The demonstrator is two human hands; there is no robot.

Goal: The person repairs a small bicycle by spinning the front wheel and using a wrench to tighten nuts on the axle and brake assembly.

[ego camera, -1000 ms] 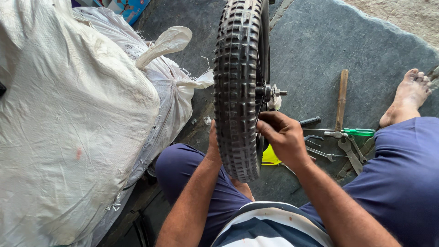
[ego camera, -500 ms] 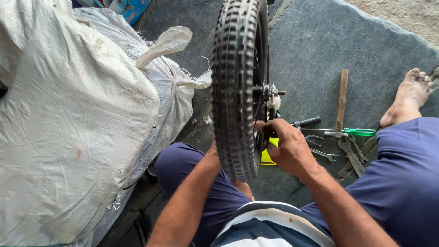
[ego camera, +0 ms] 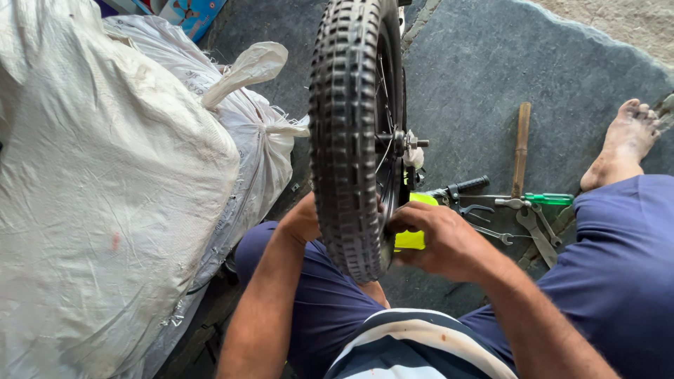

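A black knobby bicycle wheel (ego camera: pixel 347 126) stands upright between my knees, its axle and nut (ego camera: pixel 407 142) showing on the right side. My left hand (ego camera: pixel 302 221) presses against the left side of the tyre, mostly hidden behind it. My right hand (ego camera: pixel 439 238) is curled at the wheel's lower right rim, fingers closed near the spokes; what it grips is hidden. A yellow-green part (ego camera: pixel 414 237) shows just behind that hand.
Large white woven sacks (ego camera: pixel 119 182) fill the left. On the grey stone floor (ego camera: pixel 491 63) to the right lie a wooden-handled tool (ego camera: pixel 520 144), a green-handled screwdriver (ego camera: pixel 547 199), several wrenches (ego camera: pixel 537 231) and a black-handled tool (ego camera: pixel 467 187). My bare foot (ego camera: pixel 625 140) rests at far right.
My right hand has slid down from near the axle to the lower rim. The wheel has shifted slightly left in view.
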